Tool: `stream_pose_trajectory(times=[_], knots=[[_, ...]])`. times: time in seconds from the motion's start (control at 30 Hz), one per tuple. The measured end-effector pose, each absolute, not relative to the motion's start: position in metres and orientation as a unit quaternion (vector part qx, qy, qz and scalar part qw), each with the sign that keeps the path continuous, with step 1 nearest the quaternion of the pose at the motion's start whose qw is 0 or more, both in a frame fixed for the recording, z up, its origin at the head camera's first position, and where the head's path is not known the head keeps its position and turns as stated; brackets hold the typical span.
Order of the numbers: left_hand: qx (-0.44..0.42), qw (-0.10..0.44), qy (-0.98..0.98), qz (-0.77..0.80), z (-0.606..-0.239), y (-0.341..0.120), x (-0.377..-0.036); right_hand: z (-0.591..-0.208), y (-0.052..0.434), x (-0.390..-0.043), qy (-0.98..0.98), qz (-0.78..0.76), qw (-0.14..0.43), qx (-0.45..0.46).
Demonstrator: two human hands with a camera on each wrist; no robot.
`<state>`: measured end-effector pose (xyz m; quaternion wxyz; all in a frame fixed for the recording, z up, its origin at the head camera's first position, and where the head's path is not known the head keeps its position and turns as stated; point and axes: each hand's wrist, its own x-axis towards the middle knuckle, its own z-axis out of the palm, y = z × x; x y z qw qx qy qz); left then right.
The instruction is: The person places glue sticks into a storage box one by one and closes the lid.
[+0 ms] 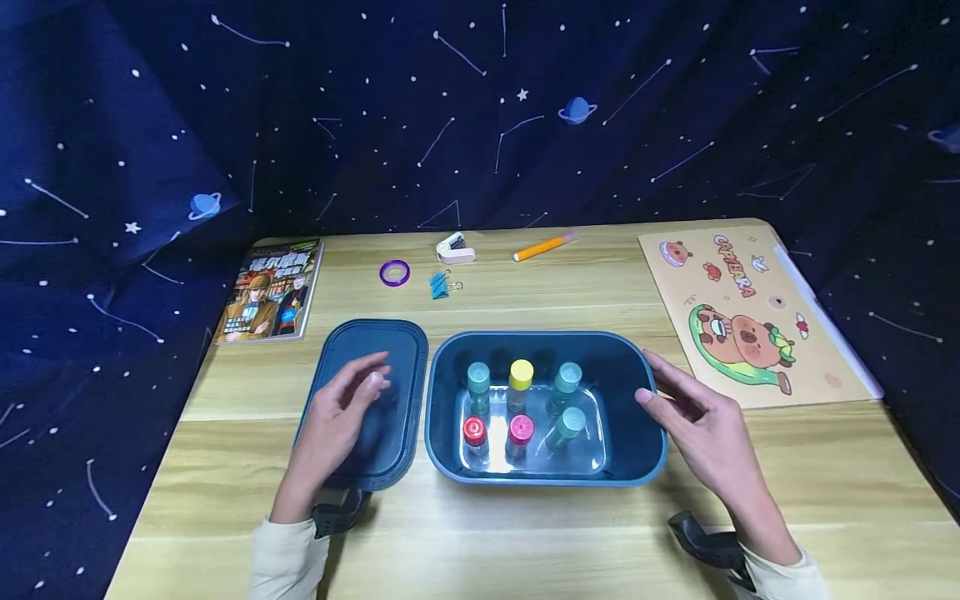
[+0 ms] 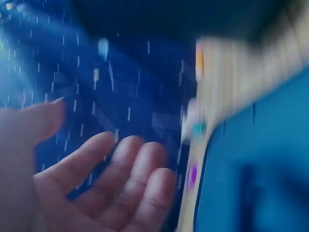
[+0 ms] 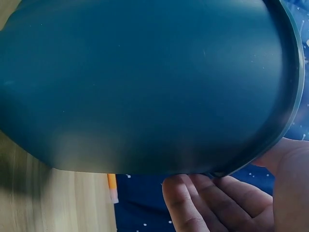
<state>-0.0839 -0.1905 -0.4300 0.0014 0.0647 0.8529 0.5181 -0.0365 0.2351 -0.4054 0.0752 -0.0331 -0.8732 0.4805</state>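
Both hands' fingers relaxed: left (image 1: 341, 408) over lid (image 1: 405, 350), right (image 1: 693, 417) touching box (image 1: 637, 454).

A box (image 1: 645, 450) sits mid-table (image 1: 525, 542) with six small bottles (image 1: 519, 408) standing inside in two rows of three. Its lid (image 1: 401, 350) lies flat just left of it, under the left hand (image 1: 337, 425); the right hand (image 1: 701, 425) is at the box's right wall. Behind the lid lie a tape ring (image 1: 394, 272) and a binder clip (image 1: 442, 285); further back are what may be a stapler (image 1: 455, 249) and a pen (image 1: 542, 247). A book (image 1: 268, 292) lies far left, a folder (image 1: 750, 312) far right
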Motion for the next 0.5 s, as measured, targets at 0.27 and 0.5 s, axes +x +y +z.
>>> stream_pose_trajectory(times=[0.27,0.5], knots=[[-0.041,-0.029,0.93,0.364,-0.439,-0.264,-0.072,-0.404,0.237,-0.034,-0.877,0.473,0.084,-0.037],[-0.097,0.008,0.946,0.308,-0.453,-0.288,-0.059,-0.405,0.234,-0.036,-0.875,0.476,0.08,-0.031]])
